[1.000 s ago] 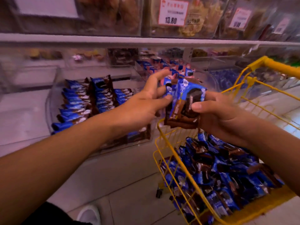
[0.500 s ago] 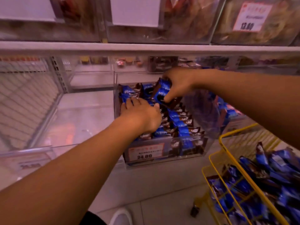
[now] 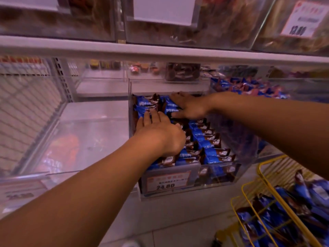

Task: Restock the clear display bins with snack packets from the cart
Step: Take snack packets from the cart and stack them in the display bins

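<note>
Both bare forearms reach forward and away from the camera. The left arm runs up from the lower left corner, its wrist straight; the left hand (image 3: 160, 134) lies palm down, back of the hand up, fingers (image 3: 153, 116) extended forward and close together. The right arm comes in from the right edge and slants toward the upper left; the right hand (image 3: 188, 106) is also palm down, its fingers spread and pointing left. The right hand sits just beyond the left, the two near but apart.
</note>
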`<action>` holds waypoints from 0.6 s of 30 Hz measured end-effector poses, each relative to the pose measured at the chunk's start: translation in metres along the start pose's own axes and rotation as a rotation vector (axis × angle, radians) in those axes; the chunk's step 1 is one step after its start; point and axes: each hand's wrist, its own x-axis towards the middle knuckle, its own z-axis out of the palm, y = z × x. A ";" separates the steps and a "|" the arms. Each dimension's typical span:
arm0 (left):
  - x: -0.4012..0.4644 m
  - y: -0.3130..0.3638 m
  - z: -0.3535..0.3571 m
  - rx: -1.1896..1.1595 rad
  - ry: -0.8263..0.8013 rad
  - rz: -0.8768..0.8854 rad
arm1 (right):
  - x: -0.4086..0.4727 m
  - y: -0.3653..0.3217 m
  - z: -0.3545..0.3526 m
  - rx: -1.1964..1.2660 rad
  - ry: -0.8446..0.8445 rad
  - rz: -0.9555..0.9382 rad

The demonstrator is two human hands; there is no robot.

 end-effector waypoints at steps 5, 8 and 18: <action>0.000 0.001 -0.003 0.021 -0.032 0.004 | 0.003 -0.012 0.018 0.108 0.120 -0.025; 0.002 -0.001 -0.004 0.018 -0.036 0.024 | -0.002 -0.024 0.021 0.350 0.162 -0.055; -0.043 0.038 -0.005 -0.067 0.613 0.299 | -0.193 0.019 -0.032 0.153 0.660 -0.194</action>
